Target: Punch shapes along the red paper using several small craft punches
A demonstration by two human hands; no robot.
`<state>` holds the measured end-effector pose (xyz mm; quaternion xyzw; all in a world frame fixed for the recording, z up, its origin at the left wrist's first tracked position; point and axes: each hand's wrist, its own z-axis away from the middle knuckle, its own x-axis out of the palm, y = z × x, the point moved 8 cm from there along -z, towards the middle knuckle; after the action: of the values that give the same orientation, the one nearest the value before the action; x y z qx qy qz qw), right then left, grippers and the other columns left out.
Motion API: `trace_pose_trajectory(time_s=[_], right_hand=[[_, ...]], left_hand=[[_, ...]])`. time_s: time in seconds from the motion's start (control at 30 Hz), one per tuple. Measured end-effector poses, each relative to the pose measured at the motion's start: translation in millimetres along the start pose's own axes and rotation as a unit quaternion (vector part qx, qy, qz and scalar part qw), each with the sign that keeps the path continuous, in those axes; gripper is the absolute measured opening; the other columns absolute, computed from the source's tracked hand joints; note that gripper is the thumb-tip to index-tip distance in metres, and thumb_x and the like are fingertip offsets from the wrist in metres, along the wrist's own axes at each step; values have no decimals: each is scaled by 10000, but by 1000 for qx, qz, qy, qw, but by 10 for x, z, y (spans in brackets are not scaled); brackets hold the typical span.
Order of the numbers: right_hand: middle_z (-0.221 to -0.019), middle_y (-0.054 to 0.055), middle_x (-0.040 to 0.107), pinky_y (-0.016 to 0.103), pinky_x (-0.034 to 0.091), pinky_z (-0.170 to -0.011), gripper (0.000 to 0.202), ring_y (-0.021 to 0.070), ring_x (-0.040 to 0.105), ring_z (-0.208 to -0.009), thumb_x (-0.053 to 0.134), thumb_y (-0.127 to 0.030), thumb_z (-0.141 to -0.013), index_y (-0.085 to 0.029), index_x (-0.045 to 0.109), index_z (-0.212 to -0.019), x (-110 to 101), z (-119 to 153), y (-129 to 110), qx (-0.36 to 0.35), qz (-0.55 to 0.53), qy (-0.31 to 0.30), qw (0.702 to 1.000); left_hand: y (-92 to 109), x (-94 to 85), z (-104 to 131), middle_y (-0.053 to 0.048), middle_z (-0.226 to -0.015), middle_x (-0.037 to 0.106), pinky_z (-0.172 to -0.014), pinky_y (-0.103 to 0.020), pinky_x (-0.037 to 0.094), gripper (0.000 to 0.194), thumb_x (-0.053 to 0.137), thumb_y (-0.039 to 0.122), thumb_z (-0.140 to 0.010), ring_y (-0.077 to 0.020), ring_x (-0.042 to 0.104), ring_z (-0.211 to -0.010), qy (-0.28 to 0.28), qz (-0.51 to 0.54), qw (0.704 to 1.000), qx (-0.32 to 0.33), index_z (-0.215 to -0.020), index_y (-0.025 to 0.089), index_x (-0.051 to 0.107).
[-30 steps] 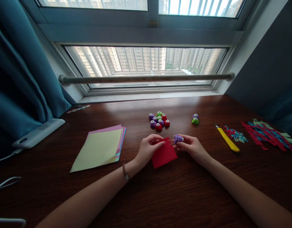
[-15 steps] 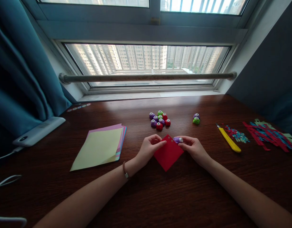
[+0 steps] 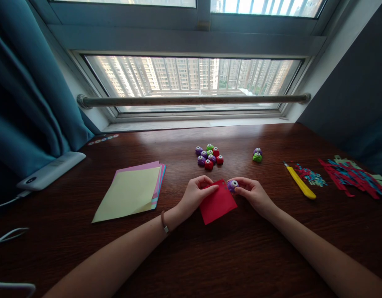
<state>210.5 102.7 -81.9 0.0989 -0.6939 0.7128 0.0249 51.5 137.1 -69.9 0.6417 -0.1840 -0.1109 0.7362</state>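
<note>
A red square of paper (image 3: pixel 217 205) is pinched between the thumb and fingers of my left hand (image 3: pixel 195 193), with small punched marks near its upper corner. My right hand (image 3: pixel 253 193) grips a small purple craft punch (image 3: pixel 232 186) just right of the paper's upper corner. Whether the punch touches the paper cannot be made out. Beyond my hands lies a cluster of several purple, green and red punches (image 3: pixel 208 164). Two more, one purple and one green (image 3: pixel 257 157), stand farther right.
Left of my hands lies a stack of coloured paper (image 3: pixel 128 192). A white power strip (image 3: pixel 51 171) sits by the curtain. On the right are a yellow cutter knife (image 3: pixel 301 182), small confetti pieces (image 3: pixel 311 174) and coloured paper strips (image 3: pixel 354 176). A bar (image 3: pixel 193 101) crosses the window.
The red paper has turned, its lower corner swinging left. The purple punch in my right hand has rotated, its round top now facing more toward me.
</note>
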Motion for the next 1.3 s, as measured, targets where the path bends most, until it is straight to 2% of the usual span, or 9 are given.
trace_pose_trajectory(time_s=[0.53,0.8,1.07,1.3], right_hand=[[-947,12,652,253,431,-820,224,153,582,-882,682,-276,-736,-222,648,-950,-45,-10,22,-11,13,10,1000],[-941,27,653,281,436,-828,241,170,589,-874,693,-285,-720,-205,647,-942,-24,-1,9,-5,18,7,1000],[-902,22,661,266,444,-818,221,161,598,-852,707,-263,-699,-191,655,-902,12,1,-33,3,35,-10,999],[-906,25,661,261,469,-786,310,162,600,-847,752,-243,-635,-193,653,-924,54,29,-22,37,30,-15,999]], left_hand=[[-17,-21,-4,-5,-674,586,-509,-179,360,309,728,365,-636,-109,507,-591,8,-21,1000,-4,-720,128,549],[-27,-18,-6,-2,-670,587,-500,-180,358,318,726,376,-637,-108,512,-571,6,-13,1000,-7,-726,132,541],[-7,-8,-7,-6,-664,583,-486,-181,357,319,717,384,-641,-114,512,-577,2,-26,1000,4,-722,132,539],[19,-54,-25,-5,-657,578,-491,-197,365,290,686,381,-673,-121,509,-574,20,-56,998,36,-715,137,535]])
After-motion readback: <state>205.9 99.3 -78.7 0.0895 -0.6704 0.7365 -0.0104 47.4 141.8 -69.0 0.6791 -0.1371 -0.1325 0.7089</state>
